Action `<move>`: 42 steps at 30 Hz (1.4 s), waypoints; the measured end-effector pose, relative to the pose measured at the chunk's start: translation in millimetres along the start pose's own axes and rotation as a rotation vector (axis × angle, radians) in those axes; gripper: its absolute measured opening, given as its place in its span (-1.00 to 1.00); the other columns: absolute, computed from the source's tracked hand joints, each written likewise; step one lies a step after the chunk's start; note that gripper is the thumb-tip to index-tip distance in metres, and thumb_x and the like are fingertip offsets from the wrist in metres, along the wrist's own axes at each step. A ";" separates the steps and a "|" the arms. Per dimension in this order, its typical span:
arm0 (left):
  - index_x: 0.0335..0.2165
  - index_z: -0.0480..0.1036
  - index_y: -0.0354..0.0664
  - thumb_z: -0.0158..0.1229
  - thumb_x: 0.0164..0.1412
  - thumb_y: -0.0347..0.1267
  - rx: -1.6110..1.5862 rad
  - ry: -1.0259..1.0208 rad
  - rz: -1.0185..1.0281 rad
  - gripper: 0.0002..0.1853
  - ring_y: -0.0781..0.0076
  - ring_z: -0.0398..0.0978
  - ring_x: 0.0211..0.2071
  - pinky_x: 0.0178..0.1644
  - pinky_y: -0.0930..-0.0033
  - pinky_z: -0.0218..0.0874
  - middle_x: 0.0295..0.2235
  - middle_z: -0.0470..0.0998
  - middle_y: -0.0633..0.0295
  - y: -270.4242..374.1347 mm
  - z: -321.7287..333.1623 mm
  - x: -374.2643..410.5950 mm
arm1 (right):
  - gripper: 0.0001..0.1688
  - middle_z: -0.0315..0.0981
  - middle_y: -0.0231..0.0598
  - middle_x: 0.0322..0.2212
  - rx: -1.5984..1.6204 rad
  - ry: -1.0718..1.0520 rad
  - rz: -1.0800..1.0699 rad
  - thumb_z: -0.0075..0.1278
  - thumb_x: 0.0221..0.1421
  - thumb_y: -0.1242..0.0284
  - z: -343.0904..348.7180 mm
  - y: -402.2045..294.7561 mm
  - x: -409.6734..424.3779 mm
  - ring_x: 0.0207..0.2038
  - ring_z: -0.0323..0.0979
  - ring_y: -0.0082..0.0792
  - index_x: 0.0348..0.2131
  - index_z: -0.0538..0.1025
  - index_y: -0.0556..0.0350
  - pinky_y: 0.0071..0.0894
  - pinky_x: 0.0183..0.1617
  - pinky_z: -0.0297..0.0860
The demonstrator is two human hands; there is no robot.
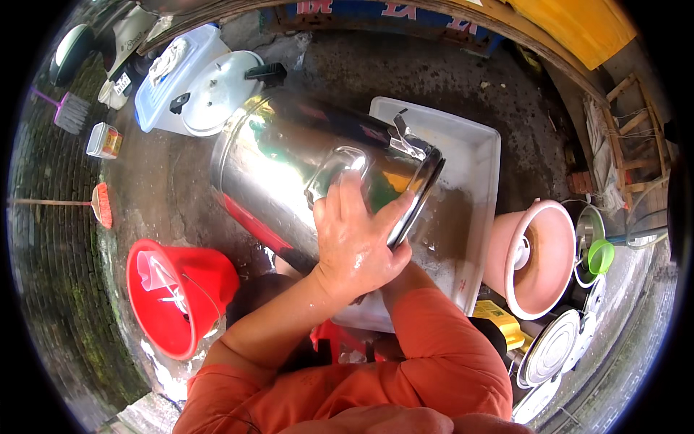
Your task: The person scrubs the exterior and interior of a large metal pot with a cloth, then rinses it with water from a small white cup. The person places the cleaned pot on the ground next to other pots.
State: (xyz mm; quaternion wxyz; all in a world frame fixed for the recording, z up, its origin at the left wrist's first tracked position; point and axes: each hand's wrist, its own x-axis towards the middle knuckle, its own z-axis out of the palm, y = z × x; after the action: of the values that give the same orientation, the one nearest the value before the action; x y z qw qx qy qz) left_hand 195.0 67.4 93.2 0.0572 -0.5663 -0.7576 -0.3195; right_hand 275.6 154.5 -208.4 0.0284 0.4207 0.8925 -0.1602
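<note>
A shiny stainless steel barrel (271, 163) lies tilted on its side before me, its rimmed end over a translucent plastic tub (490, 163). My left hand (358, 233), wet, grips the barrel near that rim, with fingers spread over the side by a recessed handle (339, 163). A metal latch (405, 142) sits on the barrel near the same rim. My right forearm passes beneath my left wrist; the right hand itself is hidden behind it and the barrel. Cloudy, brownish water and some suds show in the tub.
Left stand a red bucket (217, 271) holding a clear jug, a broom (101, 205) and a small plastic box (104, 141). A pot lid (217, 92) leans on a lidded storage box (149, 100). Right are a pink bucket (501, 244), a green ladle (601, 256) and several metal lids (550, 347).
</note>
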 end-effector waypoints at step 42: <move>-0.19 0.56 0.15 0.27 -0.24 -0.14 0.384 -0.149 0.135 -0.52 0.04 0.23 -0.10 -0.06 0.16 0.05 -0.20 0.28 0.05 112.9 106.1 19.1 | -0.06 0.38 -0.12 -0.06 1.932 -0.061 0.592 -0.32 -0.02 0.73 37.0 51.5 -12.5 -0.17 0.43 -0.18 0.29 -0.03 -0.39 -0.13 -0.22 0.41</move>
State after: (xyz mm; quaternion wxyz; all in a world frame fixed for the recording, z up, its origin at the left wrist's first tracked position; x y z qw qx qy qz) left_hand 318.6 158.8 65.4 0.1292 -0.6163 -0.7672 -0.1219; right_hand 319.7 164.4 -254.7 -0.2629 0.4640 0.2392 -0.8114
